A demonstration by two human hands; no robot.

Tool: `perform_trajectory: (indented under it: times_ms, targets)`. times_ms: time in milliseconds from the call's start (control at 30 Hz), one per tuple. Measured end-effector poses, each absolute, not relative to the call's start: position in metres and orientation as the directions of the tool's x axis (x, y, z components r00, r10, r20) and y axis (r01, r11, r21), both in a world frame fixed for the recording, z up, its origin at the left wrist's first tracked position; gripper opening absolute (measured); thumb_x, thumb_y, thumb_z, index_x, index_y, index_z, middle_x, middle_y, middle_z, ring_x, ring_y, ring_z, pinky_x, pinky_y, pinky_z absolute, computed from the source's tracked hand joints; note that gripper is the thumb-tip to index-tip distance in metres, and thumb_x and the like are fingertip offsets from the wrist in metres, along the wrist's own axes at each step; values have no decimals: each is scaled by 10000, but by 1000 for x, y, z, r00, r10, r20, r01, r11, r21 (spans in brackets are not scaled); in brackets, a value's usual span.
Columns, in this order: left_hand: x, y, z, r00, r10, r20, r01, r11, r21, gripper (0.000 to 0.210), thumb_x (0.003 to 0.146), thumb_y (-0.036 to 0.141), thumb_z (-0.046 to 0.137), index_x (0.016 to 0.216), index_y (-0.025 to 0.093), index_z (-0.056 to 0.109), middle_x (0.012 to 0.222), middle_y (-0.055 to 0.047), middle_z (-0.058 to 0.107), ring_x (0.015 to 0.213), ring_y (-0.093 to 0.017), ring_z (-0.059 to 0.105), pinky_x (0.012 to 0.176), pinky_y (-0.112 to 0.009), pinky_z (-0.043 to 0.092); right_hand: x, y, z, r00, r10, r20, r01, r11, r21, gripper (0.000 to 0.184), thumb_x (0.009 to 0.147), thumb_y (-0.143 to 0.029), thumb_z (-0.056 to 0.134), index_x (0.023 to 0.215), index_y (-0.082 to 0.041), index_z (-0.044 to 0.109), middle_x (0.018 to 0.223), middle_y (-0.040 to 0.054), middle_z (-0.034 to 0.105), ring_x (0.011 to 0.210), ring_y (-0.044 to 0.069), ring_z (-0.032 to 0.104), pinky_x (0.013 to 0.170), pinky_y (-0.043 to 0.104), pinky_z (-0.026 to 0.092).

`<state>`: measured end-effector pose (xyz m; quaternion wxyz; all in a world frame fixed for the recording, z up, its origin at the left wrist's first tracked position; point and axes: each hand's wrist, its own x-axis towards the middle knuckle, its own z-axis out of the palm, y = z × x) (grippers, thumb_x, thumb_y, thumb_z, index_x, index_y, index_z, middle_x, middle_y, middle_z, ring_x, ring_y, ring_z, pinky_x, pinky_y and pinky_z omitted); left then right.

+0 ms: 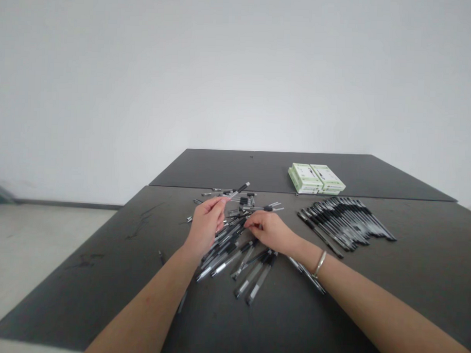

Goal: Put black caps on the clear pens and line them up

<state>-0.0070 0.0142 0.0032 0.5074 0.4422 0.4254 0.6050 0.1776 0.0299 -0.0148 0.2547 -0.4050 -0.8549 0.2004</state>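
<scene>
My left hand (207,222) is closed on a clear-barrelled pen (239,189) with a black grip, held above the table and tilted up to the right. My right hand (270,229) reaches down to the loose pile of pens (227,245), its fingers bent together at the pile's right side. Whether a pen is between those fingertips is hidden. The pens in the pile are clear and black and point in many directions. Right of my right hand lies a neat row of similar pens (345,221), side by side.
Stacked white and green boxes (316,179) stand at the back right, beyond the seam between the two dark tables (405,285). A few pens (307,276) lie under my right forearm. A pale wall (239,73) rises behind.
</scene>
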Motion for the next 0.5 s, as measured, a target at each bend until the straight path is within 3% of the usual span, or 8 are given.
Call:
perform_trajectory:
  times_ms: [200, 500]
  targets:
    - [-6, 13, 5, -90, 992, 88, -254, -109, 961, 293, 721, 357, 693, 889, 118, 691, 453, 93, 346, 355, -28, 253, 338, -155, 176, 165, 40, -21, -686, 690, 233, 602, 717, -351, 201, 788, -49, 568, 860, -145, 729, 892, 85, 689, 891, 186, 607, 851, 283, 444]
    - [-4, 11, 7, -86, 993, 78, -261, -99, 960, 278, 721, 344, 692, 877, 114, 689, 448, 94, 345, 352, -27, 249, 336, -154, 169, 167, 45, -20, -740, 650, 175, 613, 758, -222, 92, 817, -160, 631, 867, -147, 708, 893, 87, 676, 920, 205, 577, 855, 300, 422]
